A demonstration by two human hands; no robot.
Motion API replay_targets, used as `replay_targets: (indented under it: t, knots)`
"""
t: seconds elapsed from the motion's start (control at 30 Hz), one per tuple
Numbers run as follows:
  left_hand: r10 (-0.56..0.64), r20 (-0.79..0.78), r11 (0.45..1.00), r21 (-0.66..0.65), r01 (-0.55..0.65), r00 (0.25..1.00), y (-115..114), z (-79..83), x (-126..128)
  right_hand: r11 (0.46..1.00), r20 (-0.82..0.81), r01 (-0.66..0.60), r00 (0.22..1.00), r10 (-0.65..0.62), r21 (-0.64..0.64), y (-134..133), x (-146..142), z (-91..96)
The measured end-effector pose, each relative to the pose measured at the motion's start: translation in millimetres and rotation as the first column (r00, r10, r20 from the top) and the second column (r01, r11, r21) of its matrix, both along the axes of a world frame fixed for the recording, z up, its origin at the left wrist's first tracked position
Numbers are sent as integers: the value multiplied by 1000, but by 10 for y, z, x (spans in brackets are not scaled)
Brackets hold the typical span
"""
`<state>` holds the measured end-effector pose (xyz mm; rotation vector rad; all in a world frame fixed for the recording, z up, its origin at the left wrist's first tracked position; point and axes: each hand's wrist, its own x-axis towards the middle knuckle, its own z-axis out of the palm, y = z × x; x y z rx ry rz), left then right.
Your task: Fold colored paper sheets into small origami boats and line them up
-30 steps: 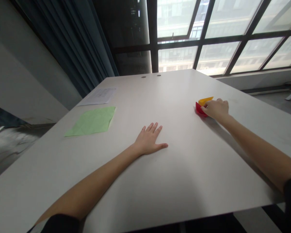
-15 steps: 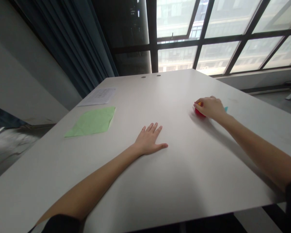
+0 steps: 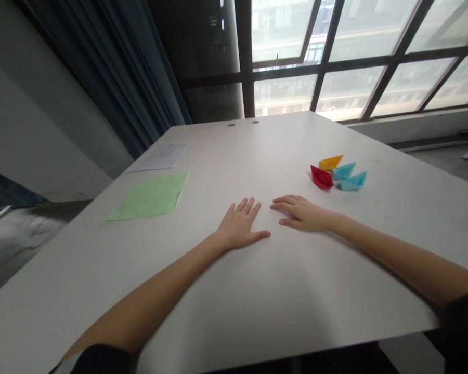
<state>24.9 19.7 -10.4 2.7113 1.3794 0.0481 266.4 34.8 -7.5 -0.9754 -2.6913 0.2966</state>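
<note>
My left hand (image 3: pixel 242 224) lies flat on the white table (image 3: pixel 234 291), its fingers spread and nothing in it. To its right, my right hand (image 3: pixel 302 213) rests low over the tabletop, empty, with the fingers stretched toward the left hand. Beyond the right hand, folded paper boats stand close together: a red paper boat (image 3: pixel 322 177) at the left, a yellow paper boat (image 3: pixel 330 163) behind it, one light-blue paper boat (image 3: pixel 343 171) in the middle and another light-blue paper boat (image 3: pixel 353 182) at the right. Neither hand touches them.
Left of the hands, a green paper sheet (image 3: pixel 150 196) lies on the table. Behind it is a white printed sheet (image 3: pixel 159 156) near the left edge. A dark blue curtain (image 3: pixel 113 67) and a large framed window (image 3: pixel 284 91) stand past the far edge.
My right hand has let go of the red paper boat and moved left and nearer, beside the left hand. The cluster of boats now shows uncovered. My left hand has stayed put.
</note>
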Motion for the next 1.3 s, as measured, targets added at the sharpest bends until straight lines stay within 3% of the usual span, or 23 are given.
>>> replay_targets:
  t: [0.3, 0.43, 0.5, 0.57, 0.67, 0.73, 1.03, 1.3]
  knots:
    - [4, 2, 1000, -12, -4, 1000, 3, -15, 0, 999, 13, 21, 1000, -21, 31, -10, -30, -26]
    - [3, -6, 1000, -9, -3, 1000, -13, -21, 0, 978, 35, 151, 987, -158, 145, 98, 65, 63]
    - [2, -10, 1000, -9, -2, 1000, -19, -29, -8, 920, 16, 306, 948, -319, 245, 201, 190, 128]
    - [2, -10, 1000, -11, -3, 1000, -23, -36, -20, 806, -23, 487, 860, -511, 337, 312, 352, 188]
    - [4, -5, 1000, -11, -4, 1000, -25, -41, -38, 654, 25, 644, 704, -710, 397, 442, 584, 234]
    - [3, -6, 1000, -12, -3, 1000, -26, -40, -45, 620, 89, 682, 642, -761, 388, 492, 688, 231]
    - [7, -18, 1000, -17, -7, 1000, -23, -49, -59, 650, 169, 677, 637, -752, 345, 589, 771, 131]
    - [9, -17, 1000, -19, -9, 1000, -37, -13, -75, 626, 195, 711, 597, -778, 320, 642, 836, 156]
